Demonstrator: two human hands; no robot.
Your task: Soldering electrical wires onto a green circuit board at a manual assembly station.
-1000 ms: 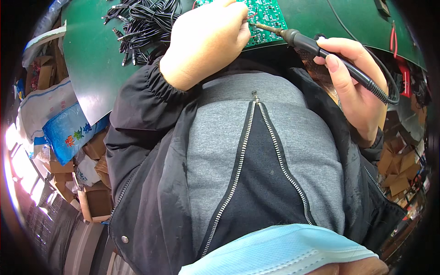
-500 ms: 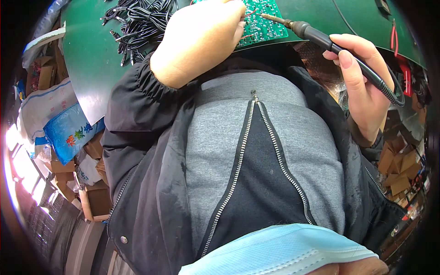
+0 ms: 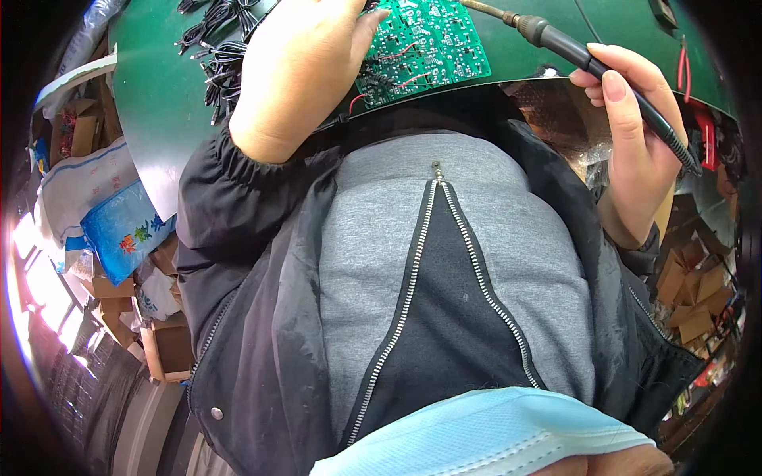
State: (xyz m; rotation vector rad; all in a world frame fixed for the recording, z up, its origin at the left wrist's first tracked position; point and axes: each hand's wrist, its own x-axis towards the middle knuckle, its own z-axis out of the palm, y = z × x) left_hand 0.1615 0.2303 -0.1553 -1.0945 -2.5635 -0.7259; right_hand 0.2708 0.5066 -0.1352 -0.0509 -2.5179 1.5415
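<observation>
My right hand (image 3: 635, 119) grips a soldering iron (image 3: 567, 51) by its black handle. Its metal tip points left and reaches over the green circuit board (image 3: 448, 47) near the top edge of the view. The board carries many small parts, and red wires (image 3: 409, 79) stand along its near left side. My left hand (image 3: 305, 67) lies beside the board's left side, over the black cables. Its fingers are bent and closed, partly cut off by the view's top edge, so what they pinch is hidden.
A bundle of black cables (image 3: 226, 59) with plugs lies on the green tabletop (image 3: 151, 95) at the left. Red-handled pliers (image 3: 683, 67) lie at the right. Cardboard boxes (image 3: 171, 349) and a blue-white bag (image 3: 123, 226) stand below the table at the left; more boxes at the right.
My left hand has moved left, off the board, uncovering more of it and its red wires. The board has shifted slightly left and nearer. The soldering iron has risen a little toward the top edge.
</observation>
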